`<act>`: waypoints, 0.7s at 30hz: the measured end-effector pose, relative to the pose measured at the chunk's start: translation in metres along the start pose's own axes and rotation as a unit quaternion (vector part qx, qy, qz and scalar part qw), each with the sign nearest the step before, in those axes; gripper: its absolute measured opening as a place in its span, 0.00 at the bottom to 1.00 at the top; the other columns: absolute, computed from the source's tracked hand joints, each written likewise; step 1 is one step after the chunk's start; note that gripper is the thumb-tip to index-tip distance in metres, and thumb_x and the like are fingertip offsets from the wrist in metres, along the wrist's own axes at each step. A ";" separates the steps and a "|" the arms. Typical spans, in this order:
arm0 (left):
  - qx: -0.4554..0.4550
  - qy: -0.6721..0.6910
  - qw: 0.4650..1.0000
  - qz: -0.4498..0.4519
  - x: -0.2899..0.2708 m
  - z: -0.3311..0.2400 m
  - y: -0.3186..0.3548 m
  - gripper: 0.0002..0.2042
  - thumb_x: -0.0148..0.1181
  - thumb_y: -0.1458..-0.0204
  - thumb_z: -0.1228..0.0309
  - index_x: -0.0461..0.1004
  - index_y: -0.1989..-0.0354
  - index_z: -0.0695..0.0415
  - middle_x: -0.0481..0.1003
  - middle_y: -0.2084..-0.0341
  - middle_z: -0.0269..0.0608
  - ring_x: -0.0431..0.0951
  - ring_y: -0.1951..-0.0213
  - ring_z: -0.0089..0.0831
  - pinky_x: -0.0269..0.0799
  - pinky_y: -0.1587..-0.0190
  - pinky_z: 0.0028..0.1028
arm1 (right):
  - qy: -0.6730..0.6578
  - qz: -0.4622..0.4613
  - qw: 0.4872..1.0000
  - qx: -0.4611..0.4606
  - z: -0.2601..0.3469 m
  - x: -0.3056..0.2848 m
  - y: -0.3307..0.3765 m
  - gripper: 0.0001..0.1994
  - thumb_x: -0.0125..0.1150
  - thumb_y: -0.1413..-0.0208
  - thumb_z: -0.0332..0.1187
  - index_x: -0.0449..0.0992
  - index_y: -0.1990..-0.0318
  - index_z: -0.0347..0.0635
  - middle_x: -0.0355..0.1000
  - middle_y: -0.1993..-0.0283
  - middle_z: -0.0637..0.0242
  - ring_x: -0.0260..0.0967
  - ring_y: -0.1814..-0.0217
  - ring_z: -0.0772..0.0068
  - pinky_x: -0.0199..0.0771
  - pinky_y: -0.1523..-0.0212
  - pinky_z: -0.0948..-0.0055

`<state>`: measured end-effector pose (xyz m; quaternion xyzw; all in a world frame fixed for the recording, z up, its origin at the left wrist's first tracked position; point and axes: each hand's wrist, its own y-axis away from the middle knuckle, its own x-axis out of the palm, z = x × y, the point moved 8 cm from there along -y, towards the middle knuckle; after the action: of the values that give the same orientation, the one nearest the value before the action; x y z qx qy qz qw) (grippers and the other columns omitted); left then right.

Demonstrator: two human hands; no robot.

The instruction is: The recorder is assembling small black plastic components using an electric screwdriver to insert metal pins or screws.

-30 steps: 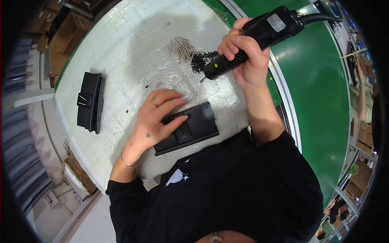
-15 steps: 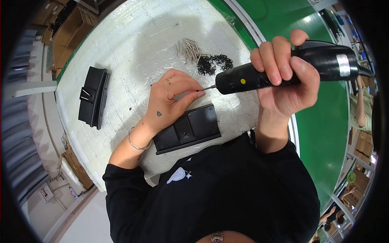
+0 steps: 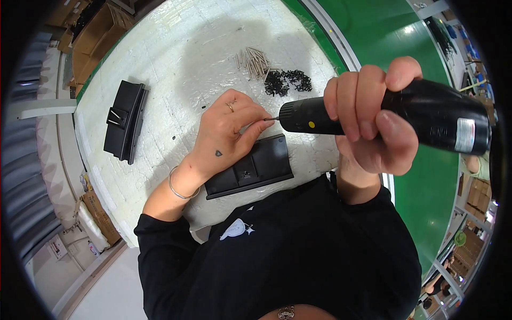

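Observation:
My right hand [image 3: 373, 114] is wrapped round a black electric screwdriver [image 3: 309, 116], which lies nearly level and points left. Its thin metal bit [image 3: 275, 118] reaches the fingertips of my left hand [image 3: 226, 133]. Thumb and forefinger of that hand are pinched together at the bit's tip; whatever small thing they hold is hidden. Below them a black rectangular plastic part [image 3: 272, 160] with a recessed middle lies on the padded table, partly covered by my left hand. Beyond the hands are a heap of small black screws [image 3: 276, 84] and a pile of slim metal pins [image 3: 255, 63].
Another black plastic assembly [image 3: 124, 122] stands at the left of the wrapped white tabletop [image 3: 170, 101], with metal pins in its bracket. Single small black pieces lie near it. An open cardboard box [image 3: 98, 40] is at the far left. Green surface [image 3: 421, 213] runs along the right.
The screwdriver's rear end has dropped and swung toward me, so it now tilts down to the right. My left hand has shifted slightly right, still pinched at the bit's tip.

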<state>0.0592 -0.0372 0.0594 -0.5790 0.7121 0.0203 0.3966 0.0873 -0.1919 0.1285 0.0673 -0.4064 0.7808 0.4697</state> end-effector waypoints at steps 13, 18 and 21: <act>0.031 -0.063 0.998 0.007 0.005 -0.005 0.000 0.05 0.67 0.57 0.75 0.77 0.71 0.54 0.75 0.77 0.33 0.76 0.67 0.33 0.72 0.71 0.28 | 0.057 0.047 0.997 -0.029 0.007 0.011 0.008 0.16 0.53 0.50 0.27 0.60 0.53 0.45 0.61 0.81 0.74 0.57 0.83 0.80 0.63 0.72 0.74; 0.012 -0.076 0.997 -0.028 0.004 0.014 -0.020 0.09 0.69 0.56 0.68 0.80 0.67 0.56 0.79 0.73 0.38 0.78 0.67 0.38 0.74 0.67 0.33 | 0.055 -0.058 0.997 0.008 0.001 -0.015 0.011 0.19 0.53 0.54 0.21 0.59 0.53 0.41 0.62 0.79 0.67 0.58 0.81 0.77 0.63 0.76 0.73; -0.158 0.028 0.986 0.038 0.000 0.083 -0.030 0.14 0.70 0.56 0.70 0.79 0.62 0.61 0.79 0.73 0.40 0.77 0.69 0.31 0.73 0.65 0.28 | 0.065 -0.068 0.996 -0.007 0.009 -0.021 0.010 0.17 0.51 0.54 0.21 0.60 0.54 0.40 0.62 0.79 0.67 0.57 0.82 0.76 0.63 0.76 0.73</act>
<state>0.1293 -0.0066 0.0154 -0.6074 0.7321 0.1311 0.2791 0.0885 -0.2146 0.1187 0.0410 -0.3750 0.7469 0.5476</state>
